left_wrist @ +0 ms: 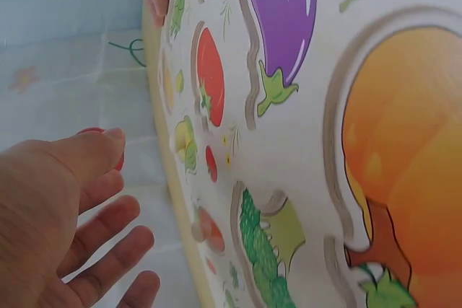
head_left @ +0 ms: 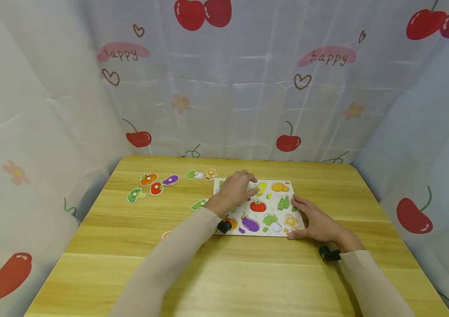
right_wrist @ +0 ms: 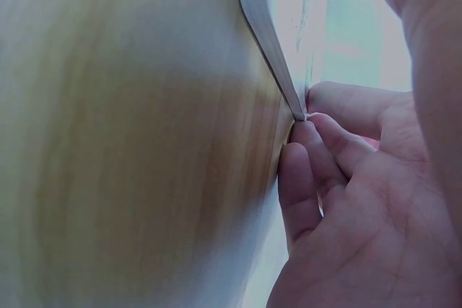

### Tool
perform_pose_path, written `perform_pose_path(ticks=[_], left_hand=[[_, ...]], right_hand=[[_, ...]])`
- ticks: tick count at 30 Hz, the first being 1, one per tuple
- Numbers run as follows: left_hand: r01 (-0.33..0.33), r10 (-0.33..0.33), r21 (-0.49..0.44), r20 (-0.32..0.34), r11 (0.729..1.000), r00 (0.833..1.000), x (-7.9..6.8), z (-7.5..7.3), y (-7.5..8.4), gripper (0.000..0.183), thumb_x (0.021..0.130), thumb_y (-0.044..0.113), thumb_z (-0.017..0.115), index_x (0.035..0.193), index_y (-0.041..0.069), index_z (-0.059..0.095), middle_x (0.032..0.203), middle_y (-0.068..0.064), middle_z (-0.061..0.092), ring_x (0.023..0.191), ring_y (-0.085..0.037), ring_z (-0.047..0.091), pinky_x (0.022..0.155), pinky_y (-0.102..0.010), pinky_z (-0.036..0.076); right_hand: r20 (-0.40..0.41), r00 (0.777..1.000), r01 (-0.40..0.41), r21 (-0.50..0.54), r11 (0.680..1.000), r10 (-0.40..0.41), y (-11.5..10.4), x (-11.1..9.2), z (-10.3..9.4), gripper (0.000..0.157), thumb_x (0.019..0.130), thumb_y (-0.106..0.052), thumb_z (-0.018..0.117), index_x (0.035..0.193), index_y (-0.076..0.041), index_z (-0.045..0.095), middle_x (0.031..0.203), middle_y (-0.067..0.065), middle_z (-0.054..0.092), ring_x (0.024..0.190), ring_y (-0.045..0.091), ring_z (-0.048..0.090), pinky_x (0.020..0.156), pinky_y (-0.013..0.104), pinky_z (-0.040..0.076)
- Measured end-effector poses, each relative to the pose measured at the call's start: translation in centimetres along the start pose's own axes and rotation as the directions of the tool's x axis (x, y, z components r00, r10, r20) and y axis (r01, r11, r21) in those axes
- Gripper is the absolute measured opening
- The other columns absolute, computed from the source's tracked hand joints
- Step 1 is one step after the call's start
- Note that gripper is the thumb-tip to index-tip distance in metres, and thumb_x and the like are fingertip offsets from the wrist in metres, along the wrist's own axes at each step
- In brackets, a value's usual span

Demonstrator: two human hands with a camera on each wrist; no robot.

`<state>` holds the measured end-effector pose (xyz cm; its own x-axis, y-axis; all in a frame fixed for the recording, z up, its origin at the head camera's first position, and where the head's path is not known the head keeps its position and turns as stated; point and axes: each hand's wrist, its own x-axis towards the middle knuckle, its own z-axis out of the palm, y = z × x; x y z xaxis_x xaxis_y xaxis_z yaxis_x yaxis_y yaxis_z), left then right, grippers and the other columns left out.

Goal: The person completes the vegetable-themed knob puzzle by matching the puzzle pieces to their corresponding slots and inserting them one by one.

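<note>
A wooden vegetable puzzle board [head_left: 270, 209] lies flat on the table, printed with a tomato [head_left: 257, 206], an eggplant [head_left: 250, 223] and other vegetables. My left hand [head_left: 235, 189] hovers over its upper left part, fingers loosely bent and spread, nothing held in them. Near those fingertips sits a yellow piece [head_left: 261, 189] with a knob. In the left wrist view an empty pumpkin recess [left_wrist: 404, 128] shows large, and the thumb stands apart from the fingers. My right hand [head_left: 319, 222] holds the board's right edge, thumb at the near corner, fingertips along the side.
Loose pieces lie left of the board: a broccoli [head_left: 135, 195], a pumpkin [head_left: 149, 178], a tomato [head_left: 156, 189], an eggplant [head_left: 170, 180], a cabbage [head_left: 194, 175] and a mushroom [head_left: 210, 174]. A green piece [head_left: 198, 204] lies beside the left forearm, which partly covers an orange piece [head_left: 166, 235].
</note>
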<state>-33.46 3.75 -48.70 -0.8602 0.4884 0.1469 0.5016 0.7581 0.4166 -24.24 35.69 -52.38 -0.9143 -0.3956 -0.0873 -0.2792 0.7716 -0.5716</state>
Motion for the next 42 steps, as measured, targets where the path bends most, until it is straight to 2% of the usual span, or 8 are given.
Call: perform_pose_path(ticks=[7, 12, 17, 20, 24, 31, 37, 42], left_hand=[[-0.015, 0.015, 0.019, -0.023, 1.0, 1.0, -1.0, -1.1, -0.9, 0.039, 0.114, 0.036, 0.08, 0.144, 0.013, 0.08, 0.145, -0.007, 0.077, 0.132, -0.029, 0.074, 0.108, -0.045, 0.065], [-0.063, 0.064, 0.019, -0.058, 0.998, 0.996, -1.7, -2.1, -1.6, 0.037, 0.113, 0.035, 0.081, 0.141, 0.01, 0.081, 0.14, -0.012, 0.08, 0.121, -0.03, 0.077, 0.099, -0.046, 0.067], [-0.109, 0.113, 0.042, -0.104, 0.993, 0.988, -2.6, -3.0, -2.2, 0.034, 0.112, 0.031, 0.082, 0.136, 0.007, 0.083, 0.134, -0.012, 0.082, 0.115, -0.03, 0.079, 0.091, -0.043, 0.068], [-0.115, 0.118, 0.039, -0.115, 0.993, 0.986, -3.1, -3.4, -2.7, 0.032, 0.112, 0.031, 0.083, 0.133, 0.008, 0.084, 0.131, -0.012, 0.082, 0.115, -0.03, 0.08, 0.093, -0.044, 0.068], [-0.091, 0.095, 0.033, -0.109, 0.995, 0.99, -4.1, -4.1, -3.3, 0.032, 0.112, 0.033, 0.082, 0.134, 0.009, 0.084, 0.133, -0.012, 0.082, 0.119, -0.031, 0.079, 0.098, -0.047, 0.068], [-0.108, 0.117, 0.07, -0.147, 0.992, 0.982, -5.7, -5.6, -4.4, 0.031, 0.112, 0.031, 0.082, 0.131, 0.007, 0.085, 0.131, -0.013, 0.083, 0.117, -0.032, 0.08, 0.098, -0.049, 0.068], [-0.086, 0.095, 0.067, -0.133, 0.994, 0.987, -7.6, -6.5, -5.7, 0.03, 0.112, 0.031, 0.083, 0.13, 0.008, 0.084, 0.133, -0.013, 0.082, 0.121, -0.032, 0.078, 0.105, -0.052, 0.066], [-0.1, 0.114, 0.096, -0.154, 0.99, 0.982, -9.3, -6.9, -6.9, 0.028, 0.109, 0.03, 0.085, 0.127, 0.008, 0.085, 0.129, -0.011, 0.083, 0.12, -0.032, 0.079, 0.107, -0.051, 0.067]], right_hand=[[0.002, 1.0, 0.011, -0.003, 1.0, -0.011, 0.0, 0.0, 0.0, 0.131, 0.087, -0.051, 0.104, 0.18, 0.007, 0.031, 0.191, 0.03, 0.022, 0.173, 0.06, 0.025, 0.136, 0.083, 0.028], [0.001, 1.0, 0.003, -0.009, 1.0, -0.003, 0.0, 0.1, 0.0, 0.131, 0.087, -0.052, 0.104, 0.18, 0.005, 0.032, 0.191, 0.029, 0.023, 0.173, 0.06, 0.026, 0.136, 0.083, 0.028], [0.0, 1.0, -0.002, -0.01, 1.0, 0.002, 0.1, 0.1, 0.0, 0.131, 0.086, -0.051, 0.104, 0.18, 0.004, 0.032, 0.192, 0.029, 0.022, 0.173, 0.059, 0.026, 0.137, 0.083, 0.028], [-0.003, 1.0, -0.002, -0.006, 1.0, 0.002, 0.1, 0.1, 0.0, 0.131, 0.086, -0.05, 0.104, 0.18, 0.004, 0.033, 0.192, 0.029, 0.023, 0.173, 0.059, 0.026, 0.137, 0.083, 0.027], [0.004, 1.0, 0.0, -0.003, 1.0, 0.0, 0.1, 0.0, -0.1, 0.131, 0.086, -0.051, 0.104, 0.18, 0.005, 0.032, 0.192, 0.029, 0.022, 0.173, 0.059, 0.026, 0.137, 0.083, 0.027], [-0.002, 1.0, 0.003, -0.007, 1.0, -0.003, -0.1, 0.1, -0.1, 0.131, 0.086, -0.051, 0.104, 0.18, 0.005, 0.032, 0.191, 0.029, 0.023, 0.173, 0.06, 0.027, 0.137, 0.083, 0.028], [0.003, 1.0, -0.006, 0.002, 1.0, 0.006, 0.0, 0.0, 0.0, 0.131, 0.086, -0.051, 0.104, 0.181, 0.005, 0.031, 0.192, 0.029, 0.022, 0.173, 0.06, 0.026, 0.137, 0.083, 0.026], [0.001, 1.0, -0.011, -0.002, 1.0, 0.011, -0.1, 0.0, 0.0, 0.131, 0.087, -0.052, 0.103, 0.181, 0.004, 0.031, 0.192, 0.029, 0.022, 0.173, 0.059, 0.026, 0.137, 0.083, 0.027]])
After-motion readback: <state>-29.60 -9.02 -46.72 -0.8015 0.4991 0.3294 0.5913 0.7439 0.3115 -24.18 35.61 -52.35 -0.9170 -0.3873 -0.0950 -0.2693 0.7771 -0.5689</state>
